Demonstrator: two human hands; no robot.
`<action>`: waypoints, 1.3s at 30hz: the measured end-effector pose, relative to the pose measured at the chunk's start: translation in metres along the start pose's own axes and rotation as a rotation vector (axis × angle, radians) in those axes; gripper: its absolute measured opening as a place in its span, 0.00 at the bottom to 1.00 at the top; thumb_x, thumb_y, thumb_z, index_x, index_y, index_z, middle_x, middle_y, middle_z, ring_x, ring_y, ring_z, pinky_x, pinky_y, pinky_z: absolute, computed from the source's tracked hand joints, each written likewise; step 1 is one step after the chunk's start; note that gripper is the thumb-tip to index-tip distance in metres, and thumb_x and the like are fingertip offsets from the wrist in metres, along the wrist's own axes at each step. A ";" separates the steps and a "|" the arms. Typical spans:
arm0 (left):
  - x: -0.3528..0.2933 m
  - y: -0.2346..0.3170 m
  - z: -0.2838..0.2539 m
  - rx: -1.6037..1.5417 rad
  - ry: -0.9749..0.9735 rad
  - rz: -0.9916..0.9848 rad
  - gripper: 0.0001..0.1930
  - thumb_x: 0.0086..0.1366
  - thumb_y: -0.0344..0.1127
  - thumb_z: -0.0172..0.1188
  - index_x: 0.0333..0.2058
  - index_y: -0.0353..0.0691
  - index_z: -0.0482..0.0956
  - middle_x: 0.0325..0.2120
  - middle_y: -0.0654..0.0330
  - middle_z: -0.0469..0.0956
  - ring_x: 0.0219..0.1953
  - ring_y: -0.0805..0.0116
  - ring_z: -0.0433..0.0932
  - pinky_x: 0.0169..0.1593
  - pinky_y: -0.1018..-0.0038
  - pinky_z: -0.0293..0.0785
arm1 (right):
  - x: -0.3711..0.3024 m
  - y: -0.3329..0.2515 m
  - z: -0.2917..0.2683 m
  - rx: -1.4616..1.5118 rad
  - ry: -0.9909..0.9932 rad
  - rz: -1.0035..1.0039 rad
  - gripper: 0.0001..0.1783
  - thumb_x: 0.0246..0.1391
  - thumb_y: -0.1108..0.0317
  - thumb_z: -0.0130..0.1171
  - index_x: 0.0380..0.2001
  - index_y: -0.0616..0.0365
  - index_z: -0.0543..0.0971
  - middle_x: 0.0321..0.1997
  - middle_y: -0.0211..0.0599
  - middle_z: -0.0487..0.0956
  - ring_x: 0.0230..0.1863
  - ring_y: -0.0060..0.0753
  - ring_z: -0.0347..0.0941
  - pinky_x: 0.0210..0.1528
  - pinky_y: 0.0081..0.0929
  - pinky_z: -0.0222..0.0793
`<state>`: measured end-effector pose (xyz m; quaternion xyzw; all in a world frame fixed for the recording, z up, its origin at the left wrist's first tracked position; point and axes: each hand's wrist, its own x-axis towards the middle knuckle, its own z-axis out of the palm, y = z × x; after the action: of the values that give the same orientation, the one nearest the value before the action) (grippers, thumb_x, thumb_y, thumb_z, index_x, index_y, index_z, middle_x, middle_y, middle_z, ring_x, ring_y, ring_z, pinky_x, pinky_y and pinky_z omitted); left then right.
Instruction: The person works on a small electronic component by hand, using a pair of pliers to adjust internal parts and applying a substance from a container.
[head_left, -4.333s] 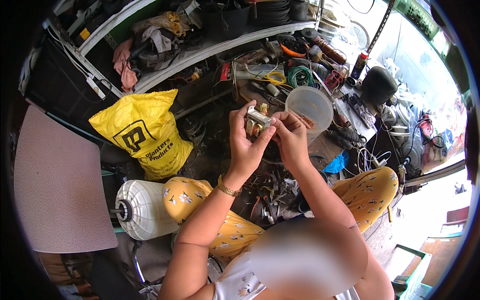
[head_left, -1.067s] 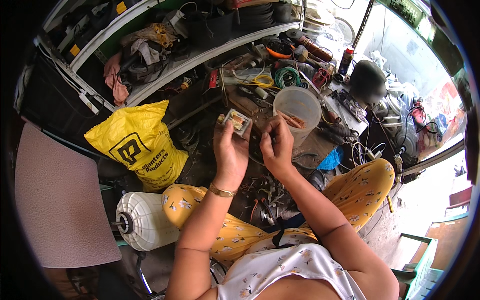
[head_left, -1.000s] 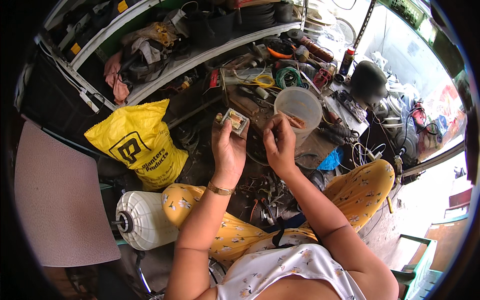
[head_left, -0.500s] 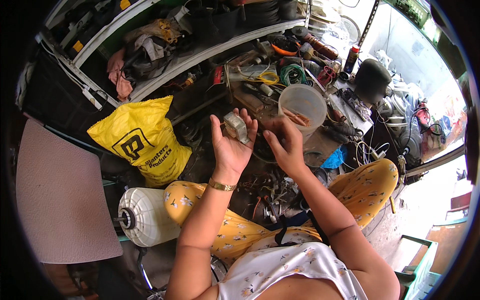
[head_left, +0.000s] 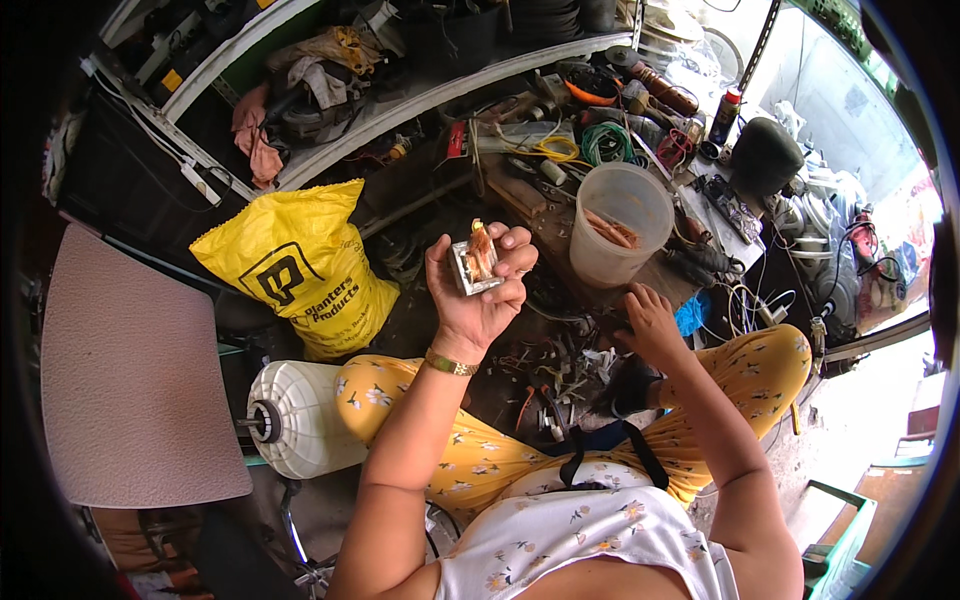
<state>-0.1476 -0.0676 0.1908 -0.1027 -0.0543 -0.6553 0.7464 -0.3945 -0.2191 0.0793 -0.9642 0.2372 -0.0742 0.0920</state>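
My left hand (head_left: 470, 318) is raised in the middle, its fingers curled round a small square metal core with copper winding (head_left: 476, 263). The core's copper-coloured inside faces up, and a small yellowish bit stands at its top. Farther right, my right hand (head_left: 653, 328) holds nothing and has its fingers apart. It lies low beside the wooden bench (head_left: 655, 285), just below a translucent plastic bucket (head_left: 600, 257). Inside the bucket are reddish copper-coloured pieces (head_left: 612, 228).
A yellow sack (head_left: 300, 270) stands at the left, with a white plastic tub (head_left: 300, 425) nearer me and a chair's backrest (head_left: 135, 370) beyond it. Scraps and pliers-like handles (head_left: 545, 410) litter the floor between my legs. Tools, wire coils (head_left: 607, 145) and a dark rounded object (head_left: 766, 150) crowd the bench.
My left hand has closed its fingers round the core and turned it so the copper shows. My right hand has moved away from it, down and right to the bench.
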 end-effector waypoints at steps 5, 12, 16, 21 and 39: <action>0.001 0.002 -0.005 -0.018 0.077 0.101 0.21 0.58 0.47 0.63 0.39 0.34 0.70 0.34 0.60 0.62 0.37 0.68 0.64 0.34 0.76 0.70 | 0.002 0.001 -0.007 0.064 -0.053 0.019 0.28 0.40 0.61 0.70 0.43 0.60 0.71 0.54 0.42 0.69 0.55 0.50 0.63 0.54 0.45 0.63; -0.004 0.011 -0.020 0.135 0.182 0.168 0.26 0.66 0.56 0.52 0.49 0.39 0.75 0.38 0.58 0.72 0.41 0.63 0.69 0.46 0.66 0.67 | -0.005 0.001 0.004 -0.058 0.043 0.128 0.19 0.44 0.64 0.68 0.38 0.58 0.74 0.46 0.41 0.71 0.50 0.49 0.67 0.47 0.43 0.67; 0.000 0.009 -0.015 0.191 0.306 0.181 0.24 0.67 0.54 0.50 0.50 0.42 0.75 0.40 0.57 0.73 0.40 0.61 0.72 0.48 0.64 0.67 | -0.004 0.009 0.000 0.727 -0.108 0.453 0.14 0.47 0.69 0.63 0.38 0.60 0.73 0.38 0.43 0.76 0.43 0.53 0.73 0.42 0.38 0.69; -0.001 0.003 -0.012 0.216 0.289 0.242 0.15 0.66 0.47 0.49 0.41 0.43 0.76 0.33 0.60 0.74 0.36 0.64 0.73 0.47 0.64 0.71 | 0.014 -0.073 -0.072 0.950 -0.129 0.031 0.07 0.47 0.74 0.57 0.31 0.62 0.73 0.35 0.45 0.77 0.39 0.52 0.74 0.39 0.36 0.69; -0.005 -0.006 -0.016 0.478 0.376 0.593 0.10 0.59 0.42 0.51 0.38 0.48 0.74 0.31 0.67 0.72 0.34 0.69 0.70 0.45 0.66 0.70 | 0.051 -0.150 -0.104 -0.078 0.259 -0.209 0.08 0.46 0.68 0.56 0.31 0.58 0.77 0.39 0.38 0.71 0.40 0.43 0.67 0.36 0.35 0.64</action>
<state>-0.1551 -0.0675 0.1746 0.1833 -0.0356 -0.3885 0.9023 -0.3026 -0.1271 0.2174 -0.9689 0.1480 -0.1976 0.0152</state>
